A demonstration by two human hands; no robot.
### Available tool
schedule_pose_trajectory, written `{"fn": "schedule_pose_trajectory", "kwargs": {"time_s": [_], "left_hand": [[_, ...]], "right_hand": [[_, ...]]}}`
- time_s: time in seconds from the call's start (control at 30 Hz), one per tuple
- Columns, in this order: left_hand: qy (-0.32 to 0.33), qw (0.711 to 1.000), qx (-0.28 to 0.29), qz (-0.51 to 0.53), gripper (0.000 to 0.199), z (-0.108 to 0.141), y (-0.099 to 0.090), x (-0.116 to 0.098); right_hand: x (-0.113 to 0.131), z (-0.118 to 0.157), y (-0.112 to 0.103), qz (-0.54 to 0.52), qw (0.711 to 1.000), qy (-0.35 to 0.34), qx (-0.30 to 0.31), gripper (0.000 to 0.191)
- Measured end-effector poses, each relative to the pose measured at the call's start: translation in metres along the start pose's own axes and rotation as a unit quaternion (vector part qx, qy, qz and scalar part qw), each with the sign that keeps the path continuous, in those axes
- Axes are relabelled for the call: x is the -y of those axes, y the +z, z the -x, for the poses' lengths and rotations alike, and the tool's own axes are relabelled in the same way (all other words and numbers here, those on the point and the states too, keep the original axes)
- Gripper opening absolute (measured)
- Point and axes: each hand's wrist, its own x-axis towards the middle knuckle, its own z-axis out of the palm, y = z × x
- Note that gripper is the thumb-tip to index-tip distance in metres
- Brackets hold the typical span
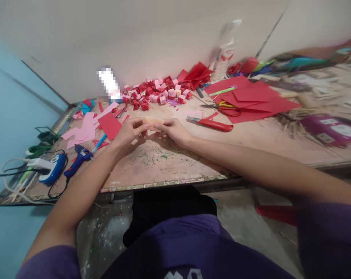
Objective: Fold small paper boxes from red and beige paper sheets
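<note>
A small pale orange piece of paper (153, 123) is held between both hands, above the middle of the table (152, 170). My left hand (134, 130) pinches its left end with thumb and fingers. At its right end, my right hand (173, 131) grips it the same way, thumb on top. Beyond the hands lies a heap of small red and pink folded paper boxes (154, 91). A red cutter knife (213, 124) lies to the right of my right hand. Red paper (109, 124) and pink strips (85, 130) lie to the left of my left hand.
Scissors (233, 111) rest on red sheets (259, 97) at the right, below a plastic bottle (223, 58). A purple box (329, 130) stands farther right. At the left are a blue glue gun (78, 161), a power strip (53, 170) with cables and a blurred bright object (109, 83).
</note>
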Motion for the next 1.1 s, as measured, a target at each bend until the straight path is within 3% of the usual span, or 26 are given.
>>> {"fn": "schedule_pose_trajectory", "kwargs": {"time_s": [0.1,0.23,0.6,0.8,0.93,1.1], "left_hand": [[0.019,1.000,0.005,0.002,0.018,-0.002,-0.004,0.003],[0.025,0.999,0.012,0.038,0.045,-0.003,-0.009,0.008],[0.015,0.998,0.025,0.055,0.051,-0.005,-0.010,0.010],[0.012,0.998,0.032,0.051,0.035,-0.001,-0.009,0.004],[0.000,1.000,0.003,0.031,0.020,-0.002,-0.010,0.003],[-0.005,0.999,-0.036,0.015,0.018,-0.003,-0.011,0.007]], "right_hand": [[0.003,-0.001,0.001,-0.042,0.999,0.020,-0.024,0.025],[0.004,-0.002,0.001,-0.070,0.996,0.036,-0.034,0.024],[0.004,-0.001,0.000,-0.094,0.995,0.023,-0.017,0.030],[-0.001,-0.003,-0.002,-0.056,0.998,0.012,-0.036,0.030],[-0.004,-0.002,-0.004,-0.036,0.999,0.002,-0.021,0.025],[-0.005,-0.002,-0.006,0.005,1.000,0.006,-0.023,0.025]]}}
